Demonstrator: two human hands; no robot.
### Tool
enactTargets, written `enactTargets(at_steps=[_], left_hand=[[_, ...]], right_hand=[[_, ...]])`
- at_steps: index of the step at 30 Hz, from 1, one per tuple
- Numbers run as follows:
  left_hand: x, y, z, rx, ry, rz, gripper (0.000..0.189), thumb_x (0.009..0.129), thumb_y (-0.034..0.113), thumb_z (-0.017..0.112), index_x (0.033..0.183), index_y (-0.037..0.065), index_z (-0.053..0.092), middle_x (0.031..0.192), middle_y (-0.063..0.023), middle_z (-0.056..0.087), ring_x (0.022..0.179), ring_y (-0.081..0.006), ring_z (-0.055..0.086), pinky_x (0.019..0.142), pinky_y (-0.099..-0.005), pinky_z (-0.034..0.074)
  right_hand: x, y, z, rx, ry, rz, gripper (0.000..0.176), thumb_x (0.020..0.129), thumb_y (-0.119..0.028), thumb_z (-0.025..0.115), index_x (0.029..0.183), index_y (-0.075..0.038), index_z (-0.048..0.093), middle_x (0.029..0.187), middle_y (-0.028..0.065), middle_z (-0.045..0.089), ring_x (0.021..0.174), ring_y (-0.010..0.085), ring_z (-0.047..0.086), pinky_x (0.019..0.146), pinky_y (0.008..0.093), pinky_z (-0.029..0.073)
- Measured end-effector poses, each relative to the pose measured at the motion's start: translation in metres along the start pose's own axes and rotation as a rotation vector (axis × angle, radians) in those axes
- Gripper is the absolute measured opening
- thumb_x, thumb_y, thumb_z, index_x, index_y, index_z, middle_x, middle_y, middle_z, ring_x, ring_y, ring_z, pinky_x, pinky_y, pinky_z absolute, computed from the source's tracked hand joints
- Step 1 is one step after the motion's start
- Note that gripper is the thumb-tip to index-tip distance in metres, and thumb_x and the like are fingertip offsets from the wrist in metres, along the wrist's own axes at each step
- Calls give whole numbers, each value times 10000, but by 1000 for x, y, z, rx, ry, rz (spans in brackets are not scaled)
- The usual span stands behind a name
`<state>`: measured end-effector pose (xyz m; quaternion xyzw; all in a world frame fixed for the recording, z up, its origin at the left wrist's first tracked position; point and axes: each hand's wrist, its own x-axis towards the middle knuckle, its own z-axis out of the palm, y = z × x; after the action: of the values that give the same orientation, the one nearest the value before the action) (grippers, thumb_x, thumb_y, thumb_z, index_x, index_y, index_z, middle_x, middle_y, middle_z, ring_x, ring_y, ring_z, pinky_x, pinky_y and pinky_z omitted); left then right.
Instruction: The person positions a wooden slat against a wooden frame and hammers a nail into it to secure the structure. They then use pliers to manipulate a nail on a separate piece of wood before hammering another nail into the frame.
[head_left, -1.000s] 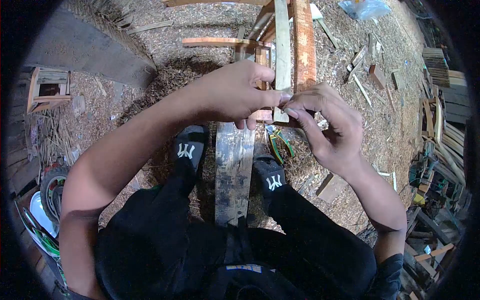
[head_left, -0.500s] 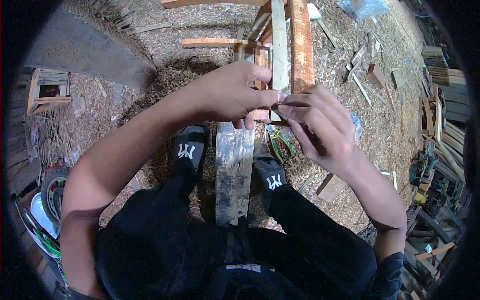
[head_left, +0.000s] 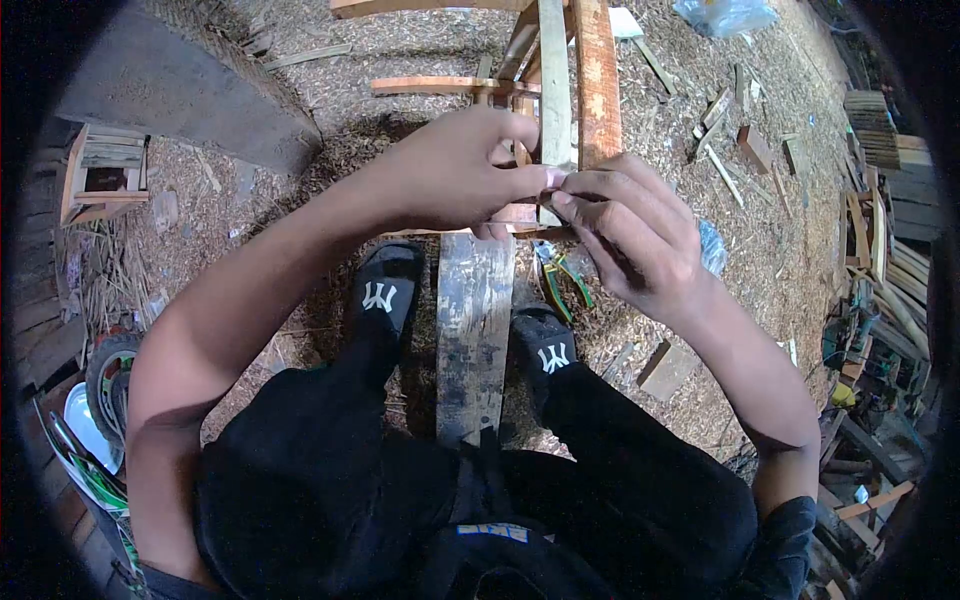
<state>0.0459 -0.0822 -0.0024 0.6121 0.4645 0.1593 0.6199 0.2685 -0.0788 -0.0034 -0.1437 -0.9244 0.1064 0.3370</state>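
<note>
A wooden frame of reddish bars (head_left: 597,90) stands in front of me, with a pale wooden strip (head_left: 554,90) running along it toward my hands. My left hand (head_left: 465,175) is curled round the near end of the frame, its index fingertip pressed at the strip's end. Against that fingertip, the fingers of my right hand (head_left: 640,225) are pinched together. Whatever they hold is too small to make out. Below the hands, a weathered beam (head_left: 475,330) lies between my feet. Pliers with green and yellow handles (head_left: 562,280) are on the ground beside it.
Wood shavings cover the ground (head_left: 400,50). Offcuts such as a wood block (head_left: 667,370) lie to the right, with stacked timber (head_left: 895,290) farther out. A grey slab (head_left: 200,90) is at upper left, and a plastic bag (head_left: 725,15) lies at the top right.
Both hands sit slightly higher in view, still meeting at the strip's end. The whole scene has shifted slightly as the camera moved. The grip looks much the same.
</note>
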Motion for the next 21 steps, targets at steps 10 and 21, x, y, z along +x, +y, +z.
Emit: enactTargets(at_steps=[10,21], left_hand=[[-19,-18,1,365,316,622,167,825,-2,734,961,25,642,953,-55,617,887,-143,635,780,-289,525],[-18,-20,6,305,281,738,178,809,-9,760,982,20,733,928,-72,673,848,-169,670,739,-295,534]], right_hand=[[-2,3,2,2,17,-31,184,713,6,721,873,52,642,910,159,645,838,314,658,719,411,552],[-4,5,-1,26,35,-55,245,686,41,712,923,75,657,889,168,628,821,313,648,691,409,547]])
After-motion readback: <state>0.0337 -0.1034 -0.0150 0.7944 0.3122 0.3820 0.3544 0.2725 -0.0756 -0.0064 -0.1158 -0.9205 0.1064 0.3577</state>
